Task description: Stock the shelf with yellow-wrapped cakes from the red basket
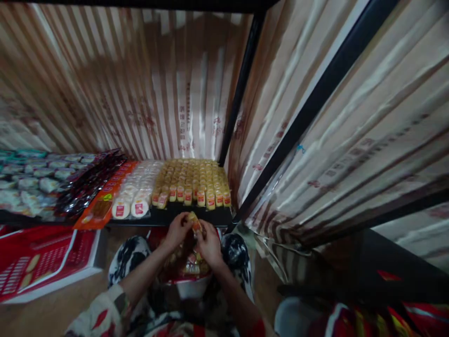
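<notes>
Between my two hands is a small wrapped snack, yellow with a reddish label, held in front of the shelf edge. My left hand pinches it from the left, and my right hand grips it from the right. Below them, between my knees, a red-lined container holds more wrapped snacks. Just beyond my hands, rows of similar yellow wrapped snacks stand on the black shelf, their red labels facing me.
Left along the shelf lie round white packaged snacks, an orange packet, dark shiny packets and white-wrapped pieces. A red and white box sits on the floor at left. Black posts and pleated curtains enclose the shelf.
</notes>
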### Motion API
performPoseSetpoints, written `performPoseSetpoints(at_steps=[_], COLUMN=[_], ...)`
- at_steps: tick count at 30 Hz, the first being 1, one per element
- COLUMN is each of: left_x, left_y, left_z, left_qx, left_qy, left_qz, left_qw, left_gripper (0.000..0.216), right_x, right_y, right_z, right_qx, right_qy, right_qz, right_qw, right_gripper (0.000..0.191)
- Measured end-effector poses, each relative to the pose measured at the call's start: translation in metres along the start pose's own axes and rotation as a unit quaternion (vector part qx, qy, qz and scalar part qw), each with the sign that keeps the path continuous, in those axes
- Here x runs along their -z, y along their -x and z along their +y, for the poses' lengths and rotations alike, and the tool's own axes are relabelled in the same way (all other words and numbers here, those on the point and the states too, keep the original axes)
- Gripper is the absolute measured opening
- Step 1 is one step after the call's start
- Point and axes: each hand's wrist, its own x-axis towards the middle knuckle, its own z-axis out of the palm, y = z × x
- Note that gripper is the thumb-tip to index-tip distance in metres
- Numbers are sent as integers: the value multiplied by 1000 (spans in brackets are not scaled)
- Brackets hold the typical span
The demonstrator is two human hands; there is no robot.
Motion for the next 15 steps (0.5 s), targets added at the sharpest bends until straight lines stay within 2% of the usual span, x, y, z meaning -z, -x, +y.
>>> performPoseSetpoints(at_steps=[2,6,12,15], left_x=[0,2,9,10], left_y=[-10,-29,-42,-43], left_z=[6,18,23,19], left_qx=[-34,-57,-21,-27], left_qy=[-60,-157,-217,-228], left_qz=[23,65,100,95], left_qw=[997,984,971,969], left_gripper=[24,28,29,31], right_x=[-2,-7,-14,-17], right_y=[-6,-23,-63,-77], right_z=[-3,-4,-2,-1], right_qx=[26,81,162,165], right_qy=[29,53,127,187], right_qz=[29,35,-32,-49], right_qw=[999,995,978,967], right_gripper=[37,45,54,54])
